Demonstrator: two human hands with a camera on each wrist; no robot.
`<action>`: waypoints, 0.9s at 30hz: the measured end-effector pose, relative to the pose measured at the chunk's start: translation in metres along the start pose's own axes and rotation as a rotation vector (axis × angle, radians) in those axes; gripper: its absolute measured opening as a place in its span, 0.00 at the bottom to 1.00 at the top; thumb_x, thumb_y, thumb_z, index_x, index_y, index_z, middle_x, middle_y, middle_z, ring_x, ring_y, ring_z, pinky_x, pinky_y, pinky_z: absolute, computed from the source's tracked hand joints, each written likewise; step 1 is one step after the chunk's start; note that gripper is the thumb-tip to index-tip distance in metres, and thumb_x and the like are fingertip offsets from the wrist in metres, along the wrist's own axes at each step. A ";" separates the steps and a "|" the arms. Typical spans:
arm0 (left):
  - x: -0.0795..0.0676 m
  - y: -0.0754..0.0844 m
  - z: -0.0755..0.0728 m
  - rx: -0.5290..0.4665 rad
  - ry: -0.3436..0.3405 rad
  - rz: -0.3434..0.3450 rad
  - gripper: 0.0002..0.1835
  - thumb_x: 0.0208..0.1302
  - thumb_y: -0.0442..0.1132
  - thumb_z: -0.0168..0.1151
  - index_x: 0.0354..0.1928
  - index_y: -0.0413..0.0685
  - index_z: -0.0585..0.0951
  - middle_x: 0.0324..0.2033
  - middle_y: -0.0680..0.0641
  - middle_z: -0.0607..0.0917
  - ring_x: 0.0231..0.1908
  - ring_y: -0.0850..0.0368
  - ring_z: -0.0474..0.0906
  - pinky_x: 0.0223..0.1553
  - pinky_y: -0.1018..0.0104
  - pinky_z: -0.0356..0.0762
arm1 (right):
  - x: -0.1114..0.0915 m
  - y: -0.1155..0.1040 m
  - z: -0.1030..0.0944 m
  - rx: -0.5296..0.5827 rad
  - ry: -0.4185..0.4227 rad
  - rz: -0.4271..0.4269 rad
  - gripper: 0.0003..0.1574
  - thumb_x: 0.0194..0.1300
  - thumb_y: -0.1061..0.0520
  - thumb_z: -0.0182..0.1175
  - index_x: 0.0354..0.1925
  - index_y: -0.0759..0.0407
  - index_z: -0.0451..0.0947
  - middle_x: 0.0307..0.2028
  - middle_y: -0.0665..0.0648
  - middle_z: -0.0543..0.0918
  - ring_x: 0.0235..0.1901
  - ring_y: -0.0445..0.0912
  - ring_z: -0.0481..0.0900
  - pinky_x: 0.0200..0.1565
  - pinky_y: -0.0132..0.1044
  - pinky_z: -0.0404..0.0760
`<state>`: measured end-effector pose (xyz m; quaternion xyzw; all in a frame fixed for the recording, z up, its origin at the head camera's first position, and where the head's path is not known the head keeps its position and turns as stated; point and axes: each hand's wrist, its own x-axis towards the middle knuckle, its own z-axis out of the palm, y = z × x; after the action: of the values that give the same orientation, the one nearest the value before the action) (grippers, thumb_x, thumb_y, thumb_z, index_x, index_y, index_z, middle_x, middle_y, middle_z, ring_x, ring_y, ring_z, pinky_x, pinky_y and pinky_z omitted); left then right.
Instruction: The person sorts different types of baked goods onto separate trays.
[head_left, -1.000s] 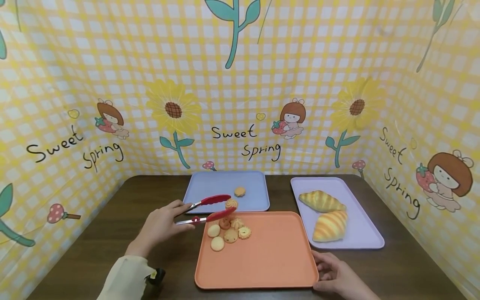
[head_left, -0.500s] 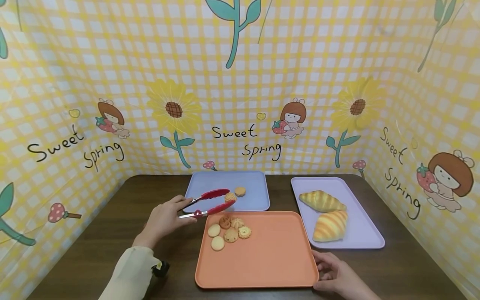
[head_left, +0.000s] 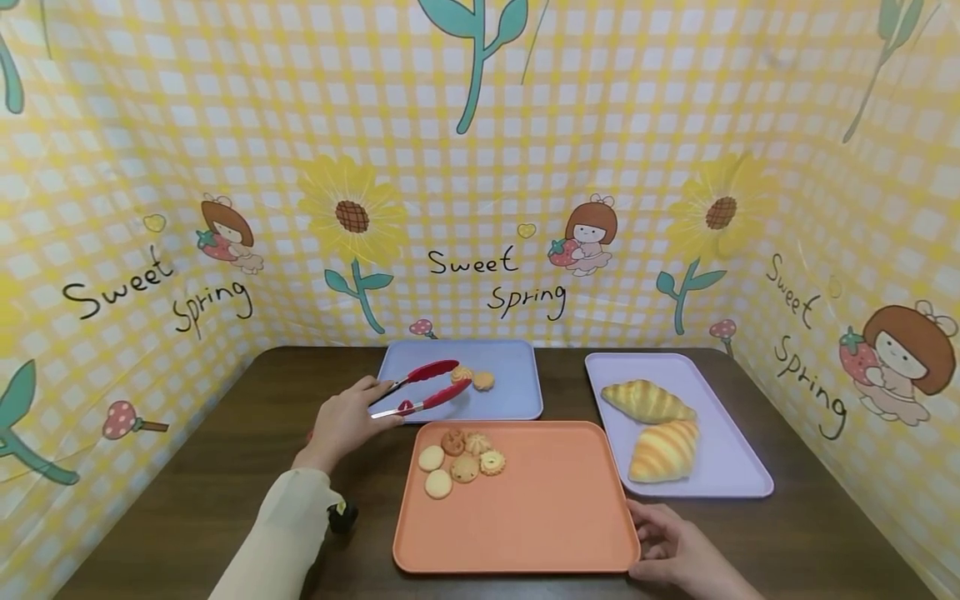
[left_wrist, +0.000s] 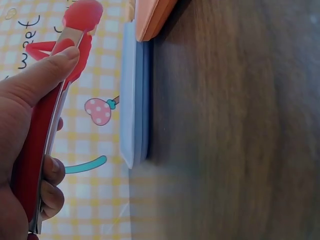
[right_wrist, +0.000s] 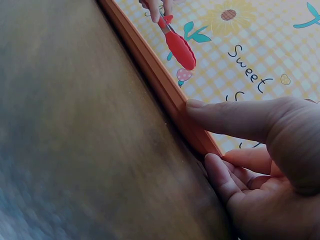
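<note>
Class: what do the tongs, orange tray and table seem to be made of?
Tongs: arms probably metal, from their silvery shine; red parts perhaps silicone or plastic, evenly coloured. Orange tray: likely plastic, smooth and satin, with rounded corners. Table: wood or laminate, low sheen, streaky brown grain.

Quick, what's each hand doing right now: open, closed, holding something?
Left hand: closed, holding the red tongs, their ends spread apart.
Right hand: closed, pinching the right edge of the orange tray.
</note>
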<state>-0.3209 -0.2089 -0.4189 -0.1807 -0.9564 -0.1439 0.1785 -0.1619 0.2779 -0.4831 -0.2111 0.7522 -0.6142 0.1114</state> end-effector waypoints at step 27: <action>0.035 -0.001 0.034 0.047 -0.002 -0.115 0.37 0.55 0.57 0.73 0.60 0.39 0.81 0.49 0.39 0.82 0.30 0.44 0.80 0.28 0.50 0.77 | 0.001 0.003 -0.001 -0.034 -0.006 -0.019 0.50 0.57 0.68 0.69 0.66 0.87 0.51 0.51 0.60 0.72 0.42 0.37 0.76 0.40 0.33 0.80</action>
<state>-0.3611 -0.1880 -0.4355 -0.1215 -0.9685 -0.1311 0.1734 -0.1635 0.2792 -0.4854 -0.2221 0.7600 -0.6018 0.1042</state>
